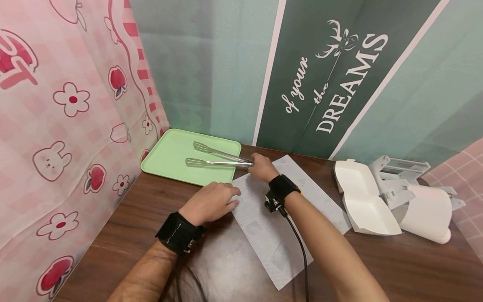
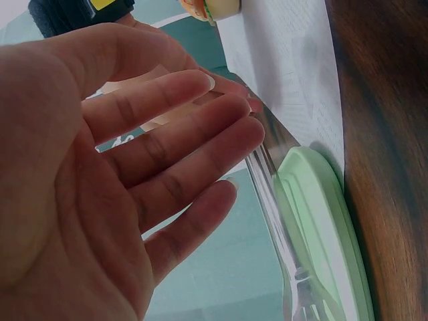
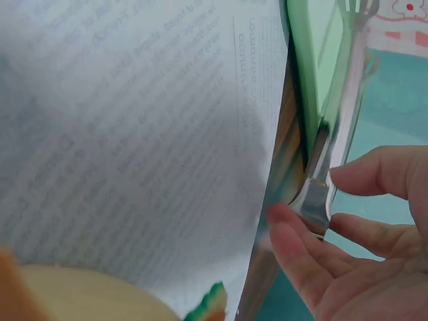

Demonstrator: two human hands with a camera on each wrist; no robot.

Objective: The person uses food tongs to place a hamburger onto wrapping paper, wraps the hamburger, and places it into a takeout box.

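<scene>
Metal tongs [image 1: 220,163] lie over the right part of a light green tray [image 1: 170,161], their slotted ends spread apart. At their joined end, my right hand [image 1: 262,167] pinches them; in the right wrist view the thumb and fingertips are at the metal end [image 3: 314,200]. My left hand [image 1: 211,203] is held over the near edge of the tray and the left edge of a printed paper sheet [image 1: 260,235]. Its fingers are loosely bent, and its palm [image 2: 80,221] is bare. A bun-like food item [image 2: 210,8] shows partly over the paper; my right arm hides it in the head view.
An opened white food box [image 1: 371,214] stands right of the paper. Behind it are a white stand [image 1: 400,184] and a white rounded container [image 1: 430,214]. Patterned cloths [image 1: 75,147] border the left side and back of the brown wooden table [image 1: 124,251].
</scene>
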